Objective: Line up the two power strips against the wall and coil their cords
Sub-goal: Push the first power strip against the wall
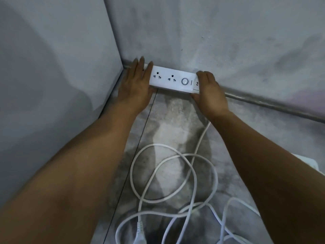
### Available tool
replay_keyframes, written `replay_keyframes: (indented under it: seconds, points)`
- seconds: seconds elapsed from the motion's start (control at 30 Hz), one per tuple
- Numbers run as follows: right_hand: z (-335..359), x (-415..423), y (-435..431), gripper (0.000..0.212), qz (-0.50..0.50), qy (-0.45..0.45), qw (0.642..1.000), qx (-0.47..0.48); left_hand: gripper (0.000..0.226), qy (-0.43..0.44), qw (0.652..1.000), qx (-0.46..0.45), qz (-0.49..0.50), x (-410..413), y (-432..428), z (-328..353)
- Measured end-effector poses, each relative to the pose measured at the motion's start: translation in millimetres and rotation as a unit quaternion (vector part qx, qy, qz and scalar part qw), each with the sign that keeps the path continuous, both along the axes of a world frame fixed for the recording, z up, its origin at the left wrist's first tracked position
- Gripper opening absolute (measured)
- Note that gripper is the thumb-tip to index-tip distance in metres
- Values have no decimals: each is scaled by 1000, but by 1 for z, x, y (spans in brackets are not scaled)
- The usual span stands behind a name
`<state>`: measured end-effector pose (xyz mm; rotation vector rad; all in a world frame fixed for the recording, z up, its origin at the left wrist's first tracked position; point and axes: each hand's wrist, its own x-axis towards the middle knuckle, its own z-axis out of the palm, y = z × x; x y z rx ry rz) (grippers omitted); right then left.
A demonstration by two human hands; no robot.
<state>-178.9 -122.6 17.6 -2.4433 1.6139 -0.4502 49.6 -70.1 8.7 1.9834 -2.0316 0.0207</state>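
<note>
The left hand [137,85] presses flat, fingers straight and slightly spread, on the left end of the power strip [172,80], which lies along the wall [211,41] in the corner. The right hand [209,92] grips its right end, fingers curled over. Uneven pushing could skew it. The crossed cords [175,173] on the floor [168,113] may knot when coiled.

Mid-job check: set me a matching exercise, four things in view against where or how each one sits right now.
Things:
1 left hand
2 right hand
3 power strip
4 cord

States:
A in loose loops on the floor
B flat along the foot of the wall
C fingers straight, at the strip's corner end
D fingers curled round the strip's button end

Pairs: 1-C, 2-D, 3-B, 4-A
</note>
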Motion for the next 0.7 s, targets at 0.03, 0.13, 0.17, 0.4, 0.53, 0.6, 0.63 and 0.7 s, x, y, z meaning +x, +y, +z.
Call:
replay_keyframes:
  seconds: [0.03, 0.13, 0.17, 0.4, 0.53, 0.6, 0.63, 0.7]
  points:
    - [-3, 1, -3, 58, -3, 4, 1000, 8, 71, 0, 1000, 8, 0, 0, 1, -3]
    - [-7, 4, -10, 60, -11, 10, 999, 33, 72, -15, 998, 61, 13, -2, 3, -12]
    - [-8, 6, -12, 60, -13, 14, 999, 41, 72, -8, 997, 77, 19, -3, 3, -17]
    - [-15, 11, -8, 62, 1, 41, 996, 74, 67, 1, 985, 163, 50, -11, 12, -29]
    - [-32, 20, -15, 44, -31, 51, 996, 61, 69, -15, 976, 212, 52, -6, -7, -45]
    - [-33, 22, -14, 34, -59, 66, 995, 43, 70, -28, 973, 226, 39, -6, -12, -42]
    - [-33, 22, -14, 33, -62, 74, 995, 39, 70, -29, 971, 233, 36, -6, -14, -40]
    - [-34, 24, -12, 31, -59, 87, 994, 35, 70, -32, 969, 243, 38, -7, -18, -36]
